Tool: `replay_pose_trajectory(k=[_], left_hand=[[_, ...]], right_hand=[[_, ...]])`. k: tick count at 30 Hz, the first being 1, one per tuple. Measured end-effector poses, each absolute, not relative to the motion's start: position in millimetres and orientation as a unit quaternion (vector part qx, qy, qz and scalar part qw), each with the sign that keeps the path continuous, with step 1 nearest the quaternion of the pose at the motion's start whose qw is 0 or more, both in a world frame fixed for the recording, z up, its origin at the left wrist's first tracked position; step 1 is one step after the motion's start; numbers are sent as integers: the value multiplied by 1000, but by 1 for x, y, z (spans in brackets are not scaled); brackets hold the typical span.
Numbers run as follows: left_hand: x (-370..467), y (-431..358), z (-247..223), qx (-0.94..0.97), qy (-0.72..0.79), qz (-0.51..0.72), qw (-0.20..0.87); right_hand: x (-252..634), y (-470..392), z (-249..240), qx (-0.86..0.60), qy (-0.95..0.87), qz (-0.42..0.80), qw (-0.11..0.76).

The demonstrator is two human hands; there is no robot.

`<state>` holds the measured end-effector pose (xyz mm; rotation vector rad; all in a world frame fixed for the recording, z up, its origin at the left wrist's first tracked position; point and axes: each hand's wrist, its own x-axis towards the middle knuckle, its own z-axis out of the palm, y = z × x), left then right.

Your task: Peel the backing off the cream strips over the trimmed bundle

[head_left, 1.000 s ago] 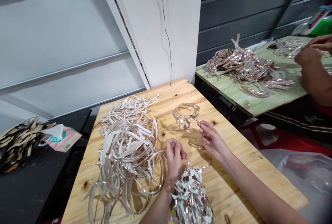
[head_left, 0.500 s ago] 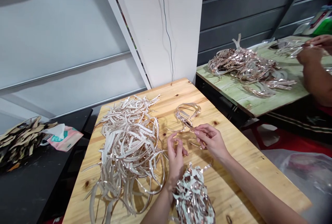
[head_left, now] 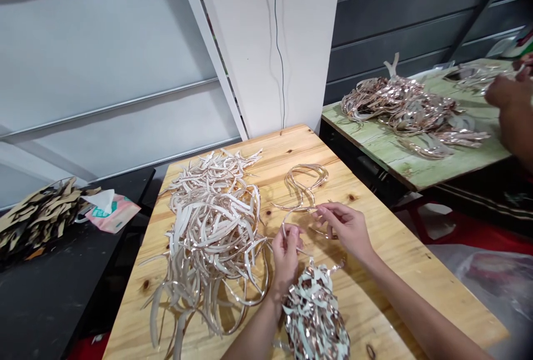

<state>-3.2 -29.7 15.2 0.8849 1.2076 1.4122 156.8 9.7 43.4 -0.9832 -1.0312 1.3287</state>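
Observation:
A thin, shiny rose-gold strip (head_left: pixel 295 212) curves between my two hands above the wooden table. My right hand (head_left: pixel 346 230) pinches one end of it between thumb and fingertips. My left hand (head_left: pixel 286 255) is closed with thumb against fingers on the strip's lower part. Just beyond my hands lies a loose loop of similar strips (head_left: pixel 306 183). To the left spreads a large tangled pile of pale, shiny-edged strips (head_left: pixel 212 232). Between my forearms sits a bunch of short, crinkled pale-green and metallic scraps (head_left: pixel 315 315).
The wooden table (head_left: pixel 387 299) borders a white pillar. On a black table (head_left: pixel 50 299) at left lie brown scraps (head_left: pixel 39 218) and a tissue pack (head_left: pixel 113 213). At right, a co-worker's hand (head_left: pixel 506 92) is above a green table (head_left: pixel 400 165) holding another shiny pile (head_left: pixel 408 107).
My left hand has closed on the strip, where its fingers were apart from it before. The strip now arcs between both hands. The view has shifted slightly left.

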Motion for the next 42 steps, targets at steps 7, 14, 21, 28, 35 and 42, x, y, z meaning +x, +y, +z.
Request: replay_pose_trajectory(k=[7,14,21,28,35,42], left_hand=[[-4,-32,8,337,366,660,562],[-6,-26,16,314,341,649,603],[-3,-32,17,426,385,621,532],[6,-28,27,410,452,573,548],[8,-31,39,405,473,542,565],[5,-31,34,410,483,539,556]], right_hand=[[150,6,41,-458,-480,528,530],[145,9,40,-432,-417,621,504],[147,12,39,-458,-358,603,546],[142,3,43,-425,-431,628,489],[134,-10,37,-424,-507,590,464],[135,-8,41,-408,-496,594,484]])
